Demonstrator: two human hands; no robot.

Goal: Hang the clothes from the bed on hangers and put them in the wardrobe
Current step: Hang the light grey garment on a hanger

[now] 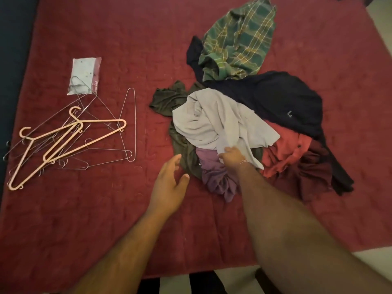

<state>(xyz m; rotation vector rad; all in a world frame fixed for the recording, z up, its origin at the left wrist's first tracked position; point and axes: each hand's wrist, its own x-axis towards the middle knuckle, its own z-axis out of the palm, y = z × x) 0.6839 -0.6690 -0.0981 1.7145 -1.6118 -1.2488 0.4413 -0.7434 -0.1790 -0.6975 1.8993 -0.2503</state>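
Head view: the grey garment (220, 122), topping the clothes pile (275, 132) toward the bed's (84, 219) right edge, was pinched by the right hand (232, 155). The left hand (169, 185) was held beside it, fingers spread. Hangers (70, 136) were heaped near the left edge.

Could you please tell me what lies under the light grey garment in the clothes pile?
Beneath the light grey garment, gripped by the right hand, an olive green garment, a purple garment and a dark navy garment show at its edges. Anything under its middle is covered.
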